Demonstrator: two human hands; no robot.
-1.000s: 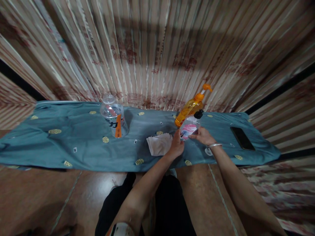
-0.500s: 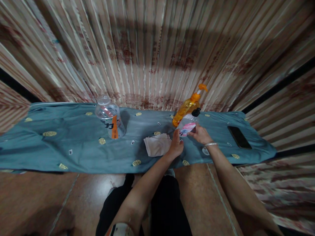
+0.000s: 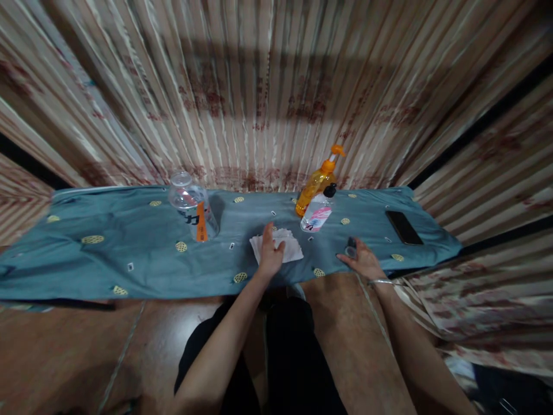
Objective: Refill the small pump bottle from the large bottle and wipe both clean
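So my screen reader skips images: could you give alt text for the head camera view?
A person's left hand rests on a white cloth while the right hand touches a small dark object on a blue tablecloth, with two pump bottles, a clear jar and a phone.

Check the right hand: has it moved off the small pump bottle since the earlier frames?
Yes. The right hand left the small pump bottle and came back toward the cloth's near edge.

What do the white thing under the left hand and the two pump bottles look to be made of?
The white cloth under the left hand looks like soft matte fabric or tissue: it lies folded with limp edges. The orange bottle seems to be glossy translucent plastic; light glows through it. The clear bottle looks like see-through plastic with a pink printed label and a dark pump.
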